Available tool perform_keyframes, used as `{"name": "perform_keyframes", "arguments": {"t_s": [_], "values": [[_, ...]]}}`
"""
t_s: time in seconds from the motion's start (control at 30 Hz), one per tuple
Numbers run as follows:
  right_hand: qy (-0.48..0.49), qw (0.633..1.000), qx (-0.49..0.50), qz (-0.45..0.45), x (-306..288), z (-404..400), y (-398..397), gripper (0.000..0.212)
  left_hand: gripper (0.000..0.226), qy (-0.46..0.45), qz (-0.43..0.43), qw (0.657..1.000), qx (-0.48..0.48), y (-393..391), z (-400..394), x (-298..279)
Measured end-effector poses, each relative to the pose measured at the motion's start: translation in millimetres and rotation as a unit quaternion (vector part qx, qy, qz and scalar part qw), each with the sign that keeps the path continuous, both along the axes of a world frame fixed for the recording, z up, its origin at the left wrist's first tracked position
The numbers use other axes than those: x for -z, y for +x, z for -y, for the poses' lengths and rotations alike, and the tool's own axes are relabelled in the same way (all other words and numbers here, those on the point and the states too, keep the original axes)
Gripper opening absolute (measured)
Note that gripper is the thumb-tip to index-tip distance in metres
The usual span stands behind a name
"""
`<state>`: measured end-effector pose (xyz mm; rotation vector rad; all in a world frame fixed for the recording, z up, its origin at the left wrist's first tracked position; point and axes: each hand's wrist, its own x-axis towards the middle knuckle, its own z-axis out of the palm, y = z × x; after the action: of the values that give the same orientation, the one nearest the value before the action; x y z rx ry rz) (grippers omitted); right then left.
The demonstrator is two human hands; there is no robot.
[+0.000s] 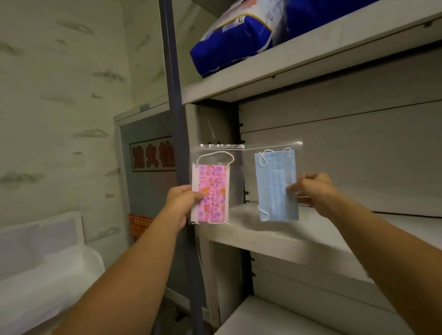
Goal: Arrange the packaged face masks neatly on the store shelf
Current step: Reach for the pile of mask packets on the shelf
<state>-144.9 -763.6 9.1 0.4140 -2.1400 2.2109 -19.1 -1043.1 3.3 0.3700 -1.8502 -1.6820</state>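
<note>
My left hand (183, 204) pinches a clear bag with a pink patterned face mask (212, 192) by its left edge, holding it upright. My right hand (312, 190) pinches a second clear bag holding a light blue face mask (276, 184) by its right edge. Both bags hang side by side, nearly touching, just above the front left corner of the white middle shelf (287, 237). The bags' lower edges sit close to the shelf board; contact cannot be told.
Blue and white bulky packs (233, 40) lie on the upper shelf (312, 60). A dark blue upright post (176, 117) stands left of the shelves. A lower shelf (268, 326) sits below. White foam boxes (41, 266) stand at the left by the wall.
</note>
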Motion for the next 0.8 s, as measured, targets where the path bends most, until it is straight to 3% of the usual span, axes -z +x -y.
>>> {"name": "perform_keyframes", "arguments": {"t_s": [0.33, 0.47, 0.6, 0.73, 0.8], "values": [[-0.008, 0.995, 0.097, -0.031, -13.7, 19.5, -53.8, 0.027, 0.009, -0.031, 0.056, 0.996, 0.057, -112.9, 36.6, 3.3], [-0.005, 0.994, 0.093, -0.049, -17.8, 22.5, -69.9, 0.023, 0.031, -0.067, 0.099, 0.992, 0.043, -154.8, 52.4, 4.8], [-0.005, 0.991, 0.112, -0.074, -26.4, 22.6, -88.8, 0.026, 0.025, -0.083, 0.127, 0.986, 0.075, -186.8, 52.8, -1.1], [-0.002, 0.988, 0.132, -0.075, -25.0, 25.6, -102.0, 0.029, 0.049, -0.117, 0.160, 0.975, 0.096, -216.8, 51.4, 4.9], [0.012, 0.987, 0.143, -0.074, -21.7, 26.6, -107.4, 0.029, 0.047, -0.150, 0.191, 0.964, 0.104, -229.1, 52.5, 13.6]]}}
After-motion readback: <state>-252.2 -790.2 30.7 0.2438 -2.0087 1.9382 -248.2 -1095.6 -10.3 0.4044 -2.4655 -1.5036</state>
